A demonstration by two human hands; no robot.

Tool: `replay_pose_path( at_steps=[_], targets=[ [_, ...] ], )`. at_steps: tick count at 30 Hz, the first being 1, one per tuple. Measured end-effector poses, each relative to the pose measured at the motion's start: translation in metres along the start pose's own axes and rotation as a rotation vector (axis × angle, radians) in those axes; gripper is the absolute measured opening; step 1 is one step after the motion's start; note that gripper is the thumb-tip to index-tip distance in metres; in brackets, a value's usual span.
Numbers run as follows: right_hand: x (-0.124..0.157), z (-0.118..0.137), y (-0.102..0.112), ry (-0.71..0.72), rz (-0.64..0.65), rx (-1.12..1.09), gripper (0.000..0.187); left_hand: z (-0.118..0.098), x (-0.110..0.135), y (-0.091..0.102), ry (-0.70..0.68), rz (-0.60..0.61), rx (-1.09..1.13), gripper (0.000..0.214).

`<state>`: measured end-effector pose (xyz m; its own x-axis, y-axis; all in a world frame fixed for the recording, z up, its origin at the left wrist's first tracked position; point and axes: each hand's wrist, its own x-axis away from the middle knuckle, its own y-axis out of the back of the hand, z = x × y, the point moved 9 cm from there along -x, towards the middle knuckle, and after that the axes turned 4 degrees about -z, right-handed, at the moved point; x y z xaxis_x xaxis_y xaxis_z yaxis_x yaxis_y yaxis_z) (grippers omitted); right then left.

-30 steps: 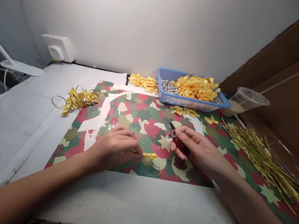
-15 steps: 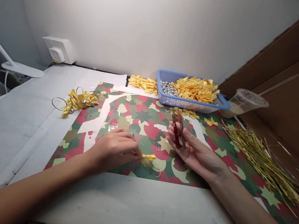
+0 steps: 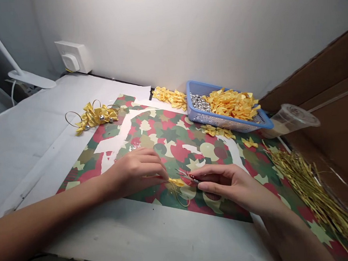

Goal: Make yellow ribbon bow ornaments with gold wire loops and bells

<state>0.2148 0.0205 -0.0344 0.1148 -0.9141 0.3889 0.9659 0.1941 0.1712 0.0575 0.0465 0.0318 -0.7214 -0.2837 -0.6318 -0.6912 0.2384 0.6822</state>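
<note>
My left hand has its fingertips pinched on one end of a yellow ribbon bow. A thin gold cord loop hangs from that bow over the patterned sheet. My right hand grips a pair of thread snips with red on the handles, mostly covered by the fingers. Their thin blades point left and lie just above the bow; whether they touch it I cannot tell. To the far left rests a cluster of finished-looking yellow bows with silver bells and gold cord loops.
A blue basket at the back holds silver bells and yellow bows. More bows lie beside it. At right are a bundle of gold cords, a clear plastic cup and cardboard. A white lamp stands at left.
My right hand has turned over and moved left and down, bringing the upright snips down level beside the bow. My left hand still pinches the bow. The view has shifted slightly.
</note>
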Motion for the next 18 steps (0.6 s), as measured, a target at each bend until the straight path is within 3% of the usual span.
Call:
replay_pose_path(
  at_steps=[18],
  targets=[
    [0.006, 0.013, -0.005, 0.147, 0.035, 0.217, 0.02, -0.005, 0.002, -0.003, -0.032, 0.006, 0.002, 0.014]
  ],
)
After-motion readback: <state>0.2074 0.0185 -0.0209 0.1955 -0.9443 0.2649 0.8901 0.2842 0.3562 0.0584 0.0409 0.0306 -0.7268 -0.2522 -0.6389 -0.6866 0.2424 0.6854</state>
